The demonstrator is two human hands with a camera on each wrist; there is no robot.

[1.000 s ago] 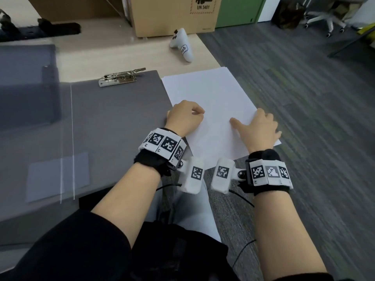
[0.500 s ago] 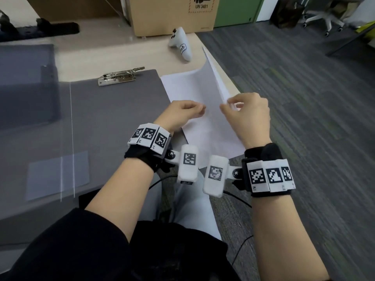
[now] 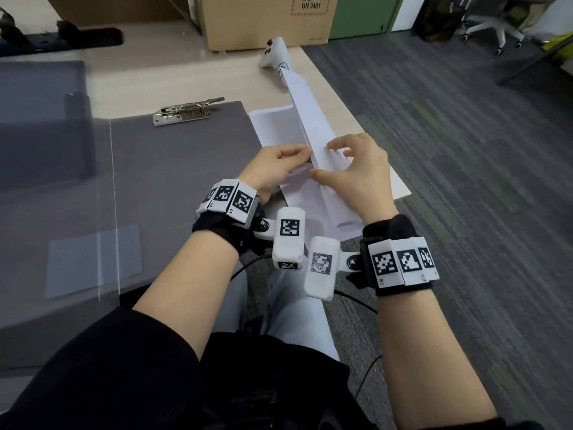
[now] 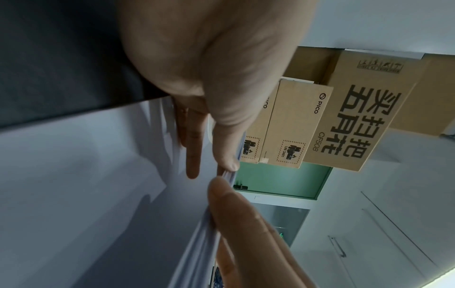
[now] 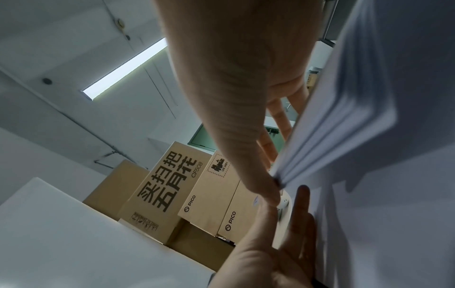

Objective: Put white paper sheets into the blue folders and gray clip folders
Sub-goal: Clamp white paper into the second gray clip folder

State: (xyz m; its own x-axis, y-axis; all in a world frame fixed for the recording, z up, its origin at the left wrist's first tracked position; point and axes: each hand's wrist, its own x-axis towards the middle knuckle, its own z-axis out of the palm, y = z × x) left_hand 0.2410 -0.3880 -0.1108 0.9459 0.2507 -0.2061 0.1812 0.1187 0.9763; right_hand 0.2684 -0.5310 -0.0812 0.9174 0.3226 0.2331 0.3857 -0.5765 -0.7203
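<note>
Your left hand (image 3: 273, 169) and right hand (image 3: 356, 172) both pinch a bundle of white paper sheets (image 3: 305, 110), lifted on edge above the stack (image 3: 273, 122) at the counter's (image 3: 186, 79) right side. The gray clip folder (image 3: 173, 169) lies open with no sheets inside, so I judge that filing is not started.

The controller (image 3: 277, 54) is half hidden behind the raised sheets (image 3: 313, 131). The box (image 3: 266, 20) is cut by the top edge. The left folder (image 3: 40, 119) is blurred, its colour unclear.

Pale wooden table (image 3: 192, 77) bearing gray clip folder (image 3: 173, 169), white paper stack (image 3: 273, 125), white controller (image 3: 274, 54), cardboard box (image 3: 263, 23).
</note>
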